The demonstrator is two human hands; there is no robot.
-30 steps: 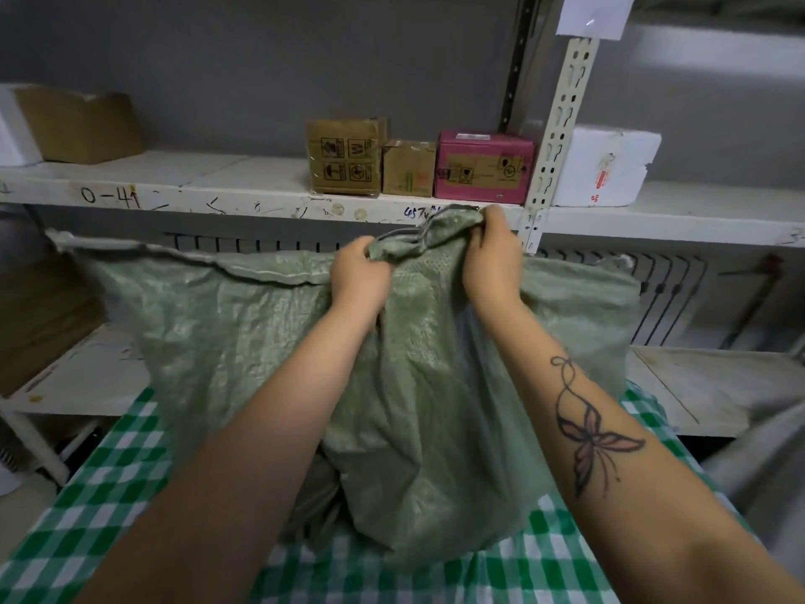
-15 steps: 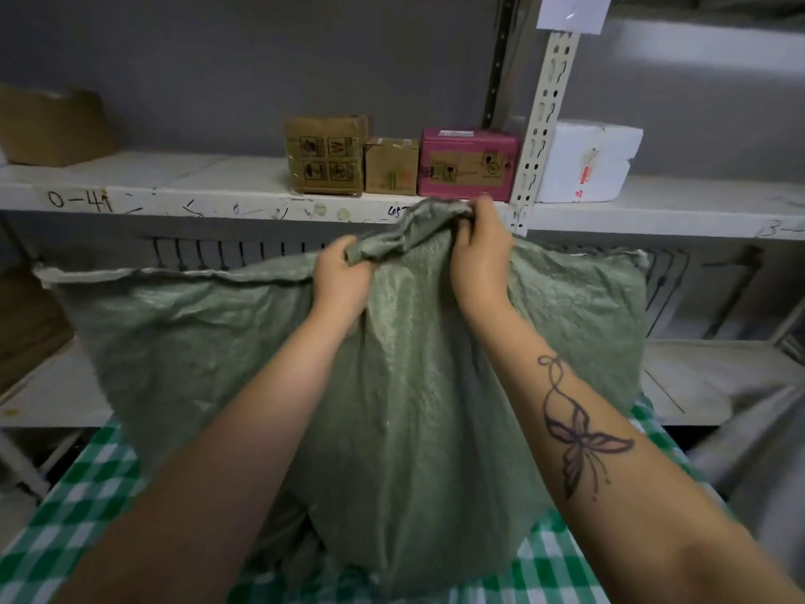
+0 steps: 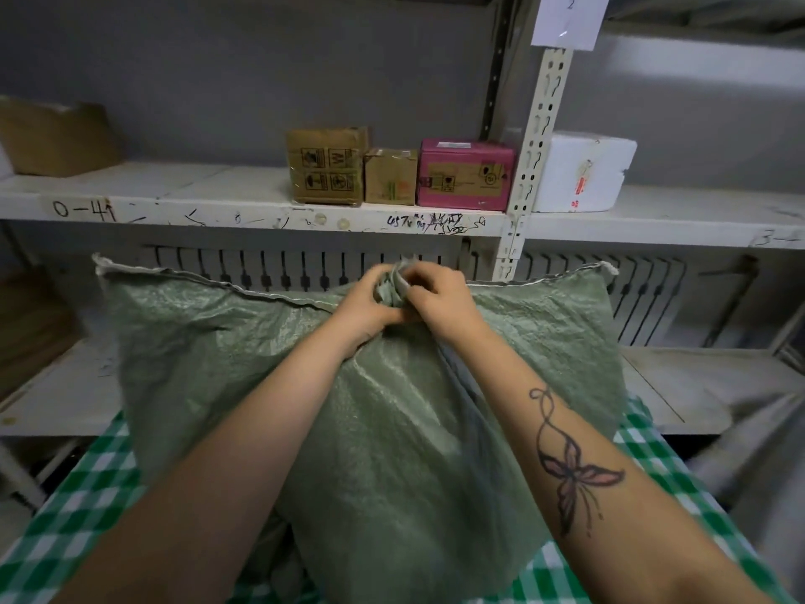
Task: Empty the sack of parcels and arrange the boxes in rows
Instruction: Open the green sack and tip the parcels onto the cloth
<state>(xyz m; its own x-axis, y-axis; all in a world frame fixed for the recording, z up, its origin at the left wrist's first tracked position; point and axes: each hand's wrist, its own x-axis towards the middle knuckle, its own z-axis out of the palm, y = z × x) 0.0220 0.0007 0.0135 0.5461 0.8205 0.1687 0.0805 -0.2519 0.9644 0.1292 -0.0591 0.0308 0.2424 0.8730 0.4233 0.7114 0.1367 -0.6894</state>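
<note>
From the head camera, the big green woven plastic sack (image 3: 392, 407) stands on the green-and-white checked cloth (image 3: 74, 516) in front of the person, its stitched top edge running wide to both sides. Both hands meet at the middle of that edge: the left hand (image 3: 370, 305) and the right hand (image 3: 440, 298) are each curled tight around one bunched twist of the fabric, touching each other. Gathering the cloth into a single knot-like handful looks like a way to get a firm hold for lifting or tipping the sack, since the weave is slick and floppy. No parcels show outside it here, so emptying seems not yet done.

Behind, on the scuffed white metal shelf (image 3: 174, 202), a brown cardboard box (image 3: 326, 167), a smaller brown box (image 3: 390, 176) and a pink box (image 3: 464, 174) sit side by side, touching, in a row. A white foam box (image 3: 583, 172) sits beyond the upright.
</note>
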